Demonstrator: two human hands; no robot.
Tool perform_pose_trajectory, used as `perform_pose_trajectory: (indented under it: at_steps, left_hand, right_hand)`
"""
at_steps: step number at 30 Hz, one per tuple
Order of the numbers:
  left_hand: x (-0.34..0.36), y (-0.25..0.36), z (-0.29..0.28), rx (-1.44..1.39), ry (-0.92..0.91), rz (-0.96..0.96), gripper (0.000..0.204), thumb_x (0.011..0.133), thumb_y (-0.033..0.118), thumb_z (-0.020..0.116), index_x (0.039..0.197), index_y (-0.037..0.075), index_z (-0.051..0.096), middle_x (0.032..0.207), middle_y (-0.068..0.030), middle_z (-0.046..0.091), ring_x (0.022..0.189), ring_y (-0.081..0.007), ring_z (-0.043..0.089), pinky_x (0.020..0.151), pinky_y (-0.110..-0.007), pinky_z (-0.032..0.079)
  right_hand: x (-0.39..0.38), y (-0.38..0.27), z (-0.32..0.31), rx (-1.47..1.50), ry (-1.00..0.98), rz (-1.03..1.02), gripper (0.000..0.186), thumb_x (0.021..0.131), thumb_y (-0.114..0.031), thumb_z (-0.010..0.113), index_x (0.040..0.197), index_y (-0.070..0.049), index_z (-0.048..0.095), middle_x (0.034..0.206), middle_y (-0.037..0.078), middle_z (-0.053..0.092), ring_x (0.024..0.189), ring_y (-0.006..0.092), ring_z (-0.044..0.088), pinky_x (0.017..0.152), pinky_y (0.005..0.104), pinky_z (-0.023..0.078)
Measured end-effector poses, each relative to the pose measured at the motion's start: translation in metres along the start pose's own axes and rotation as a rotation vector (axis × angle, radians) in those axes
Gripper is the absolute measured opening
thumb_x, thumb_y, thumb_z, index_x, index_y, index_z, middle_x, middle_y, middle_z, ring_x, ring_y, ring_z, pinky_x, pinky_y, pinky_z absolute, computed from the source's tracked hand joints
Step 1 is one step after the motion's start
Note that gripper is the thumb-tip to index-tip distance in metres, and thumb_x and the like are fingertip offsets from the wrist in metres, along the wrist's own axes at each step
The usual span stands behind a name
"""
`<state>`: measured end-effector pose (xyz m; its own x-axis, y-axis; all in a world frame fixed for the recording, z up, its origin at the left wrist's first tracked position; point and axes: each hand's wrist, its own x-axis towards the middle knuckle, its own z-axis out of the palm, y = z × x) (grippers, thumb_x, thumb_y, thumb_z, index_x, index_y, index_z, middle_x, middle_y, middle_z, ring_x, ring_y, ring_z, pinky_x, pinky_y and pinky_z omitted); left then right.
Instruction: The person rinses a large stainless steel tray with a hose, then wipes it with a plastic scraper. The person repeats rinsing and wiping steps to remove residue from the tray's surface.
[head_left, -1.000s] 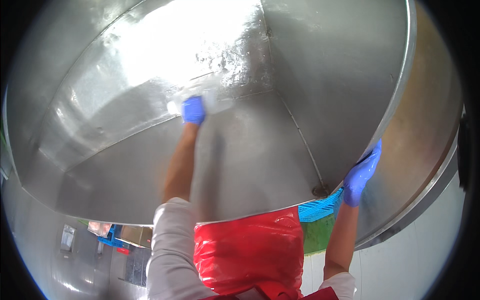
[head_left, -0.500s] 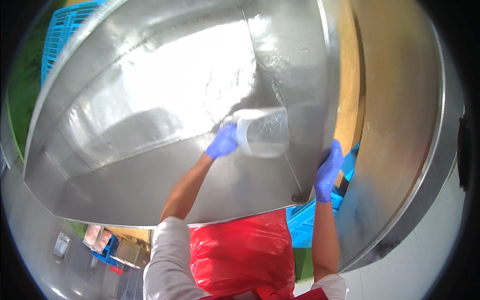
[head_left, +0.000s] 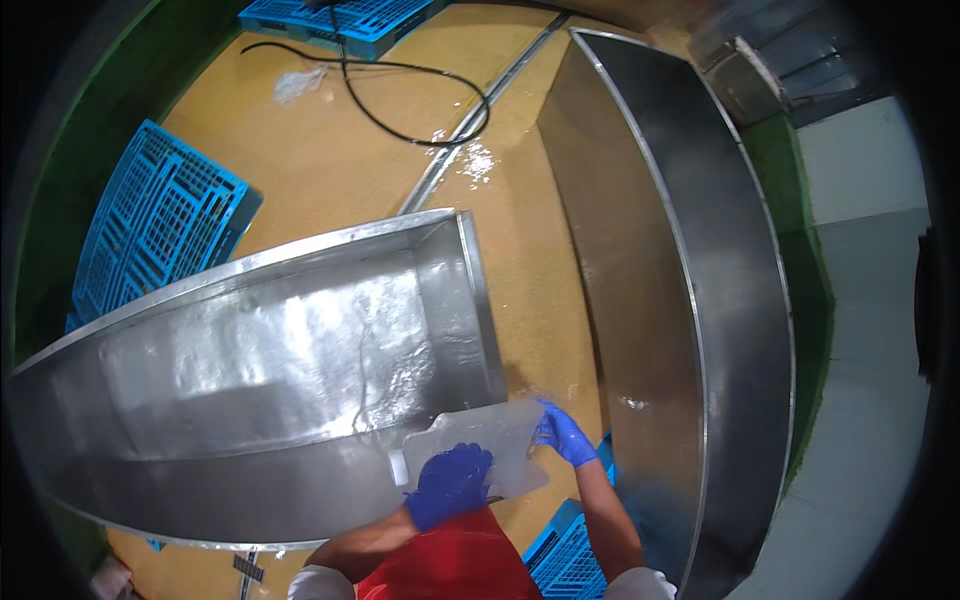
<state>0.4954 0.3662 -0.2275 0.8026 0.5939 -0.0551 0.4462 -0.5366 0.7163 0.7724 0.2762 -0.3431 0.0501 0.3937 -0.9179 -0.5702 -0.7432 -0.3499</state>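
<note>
A clear, translucent plastic jug [head_left: 512, 428] is tipped on its side over the right end of an open stainless-steel trough [head_left: 300, 400]. My left hand [head_left: 452, 487], in a blue glove, presses against the jug's near side with its fingers together, supporting it. A pale white piece [head_left: 398, 467] shows at the jug's left end. My right hand [head_left: 565, 434], also blue-gloved, has its fingers at the jug's right edge; their tips are partly hidden. Water glints on the trough's inner wall.
A second tall steel trough [head_left: 640, 270] stands to the right, across a strip of tan floor [head_left: 550, 300]. Blue plastic pallets [head_left: 165, 215] lie about. A black hose [head_left: 420, 140] loops across the floor near a drain channel [head_left: 500, 90]. A red apron [head_left: 450, 565] covers my front.
My view has pulled back, showing more floor and the trough's end. The jug has moved out of the trough's inside to its right end. My right hand has come to the jug.
</note>
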Motion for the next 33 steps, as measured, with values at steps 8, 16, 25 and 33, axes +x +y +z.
perform_pose_trajectory:
  at_steps: [8, 16, 25, 33]
  left_hand:
    - [0.005, 0.061, 0.020, 0.041, 0.282, 0.198, 0.040, 0.071, 0.029, 0.071, 0.100, 0.003, 0.060, 0.086, -0.0139, 0.060, 0.075, -0.0280, 0.062, 0.057, -0.041, 0.049]
    - [-0.097, -0.052, -0.023, -0.155, 0.088, -0.025, 0.047, 0.070, 0.027, 0.072, 0.107, 0.001, 0.060, 0.097, -0.0148, 0.063, 0.080, -0.0329, 0.062, 0.070, -0.045, 0.050]
    - [-0.392, -0.397, 0.049, 0.149, -0.093, -0.845, 0.021, 0.072, 0.011, 0.060, 0.091, 0.004, 0.066, 0.093, -0.0201, 0.064, 0.089, -0.0382, 0.061, 0.080, -0.045, 0.048]
    - [-0.338, -0.493, 0.203, 0.557, -0.028, -0.816, 0.018, 0.080, 0.011, 0.051, 0.075, 0.006, 0.067, 0.076, -0.0179, 0.064, 0.077, -0.0349, 0.064, 0.071, -0.046, 0.049]
  right_hand:
    - [0.010, 0.004, -0.024, -0.021, 0.125, -0.003, 0.034, 0.097, -0.035, 0.047, 0.110, -0.008, 0.062, 0.097, 0.004, 0.065, 0.084, 0.0178, 0.062, 0.076, 0.0336, 0.052]
    - [-0.006, -0.002, 0.017, -0.122, 0.163, -0.044, 0.029, 0.094, -0.029, 0.049, 0.106, -0.007, 0.063, 0.083, 0.003, 0.065, 0.072, 0.0146, 0.060, 0.069, 0.0301, 0.051]
    - [0.062, 0.082, 0.057, -0.189, 0.574, -0.517, 0.055, 0.101, -0.042, 0.038, 0.127, 0.004, 0.051, 0.122, 0.006, 0.054, 0.112, 0.0160, 0.048, 0.102, 0.0287, 0.034]
    - [0.056, 0.090, 0.067, -0.551, 0.804, -0.791, 0.059, 0.103, -0.036, 0.027, 0.143, 0.008, 0.026, 0.150, 0.015, 0.030, 0.137, 0.0236, 0.030, 0.115, 0.0359, 0.020]
